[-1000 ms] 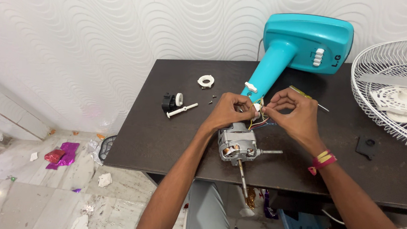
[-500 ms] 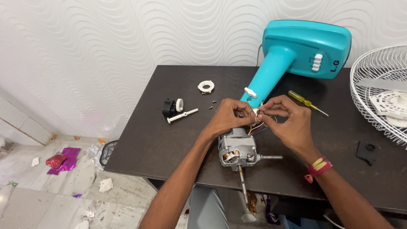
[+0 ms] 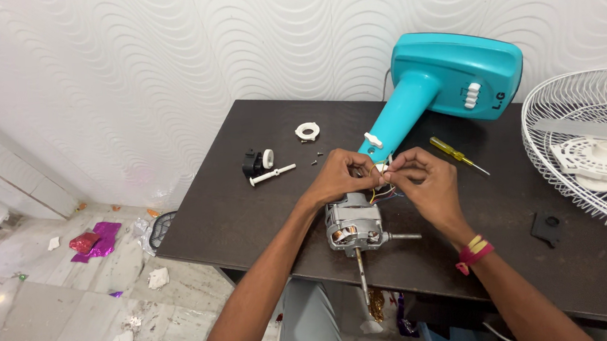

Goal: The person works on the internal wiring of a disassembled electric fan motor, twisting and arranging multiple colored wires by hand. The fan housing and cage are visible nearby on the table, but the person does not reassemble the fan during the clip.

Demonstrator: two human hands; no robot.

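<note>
A grey fan motor (image 3: pixel 353 222) with copper windings lies on the dark table (image 3: pixel 247 197), its shaft pointing toward me. My left hand (image 3: pixel 341 175) and my right hand (image 3: pixel 421 179) meet just above it, both pinching the thin coloured wires (image 3: pixel 381 191) that run from the motor to the neck of the turquoise fan stand (image 3: pixel 449 77). The stand lies on its side, base toward the wall. The fingertips hide where the wires join.
A yellow-handled screwdriver (image 3: pixel 456 153) lies right of my hands. A white ring (image 3: pixel 307 130), small screws (image 3: pixel 315 160), a black-and-white knob part (image 3: pixel 254 161) and a white pin (image 3: pixel 272 175) sit at the left. A white fan grille (image 3: pixel 595 152) and a black plastic piece (image 3: pixel 546 228) are at the right. Litter dots the floor.
The view has shifted slightly; both hands stay pinched on the wires above the motor, with only small finger movements.
</note>
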